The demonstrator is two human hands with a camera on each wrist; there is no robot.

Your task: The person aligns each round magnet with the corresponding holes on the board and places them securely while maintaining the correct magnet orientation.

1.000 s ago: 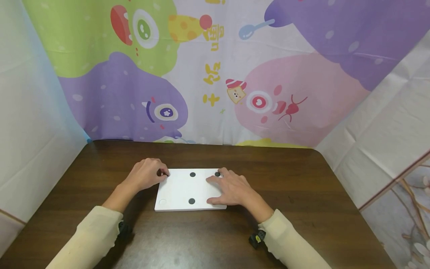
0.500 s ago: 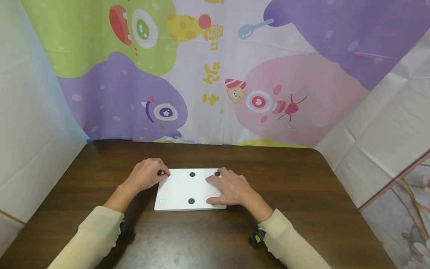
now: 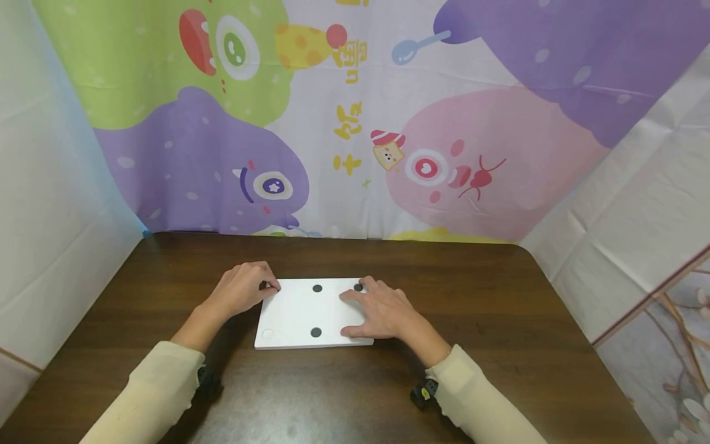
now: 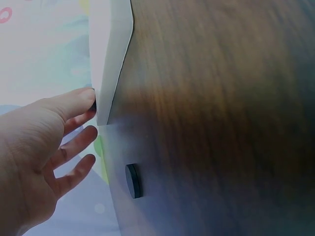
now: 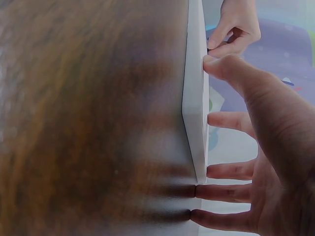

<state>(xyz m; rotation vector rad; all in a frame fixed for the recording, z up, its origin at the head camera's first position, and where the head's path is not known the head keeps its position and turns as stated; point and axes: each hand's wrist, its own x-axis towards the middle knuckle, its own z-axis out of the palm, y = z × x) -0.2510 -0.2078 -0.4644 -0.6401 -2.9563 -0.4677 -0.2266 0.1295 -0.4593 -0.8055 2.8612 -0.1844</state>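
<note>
A white rectangular board lies flat on the table. Black discs sit on it at the back middle, back right and front middle. An unfilled round recess shows at its front left. My left hand pinches a small black disc between thumb and finger at the back left corner. Across the right end, my right hand rests with fingers spread, thumb and index on the board. In the right wrist view, two outer fingers reach past its edge. The board's front right part is hidden.
One more black disc lies loose on the table near my left hand. The brown wooden table runs back to a cartoon-print curtain. Pale cloth panels stand at both sides.
</note>
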